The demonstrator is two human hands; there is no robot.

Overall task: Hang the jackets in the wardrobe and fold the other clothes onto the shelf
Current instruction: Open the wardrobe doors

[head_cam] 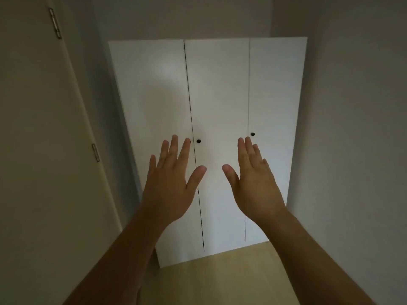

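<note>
A white wardrobe (218,89) with three tall doors stands straight ahead, and all its doors are closed. Small black knobs sit at mid height: one on the middle door (198,141), one on the right door (252,134). A third knob is mostly hidden behind my left index fingertip. My left hand (170,183) is raised in front of the left door with fingers straight and spread, holding nothing. My right hand (253,179) is raised before the middle door, fingers straight and together, also holding nothing. No jackets or other clothes are in view.
An open cream room door (44,150) with two metal hinges stands close on the left. A plain wall (352,128) runs along the right. Light wooden floor (220,278) lies between me and the wardrobe.
</note>
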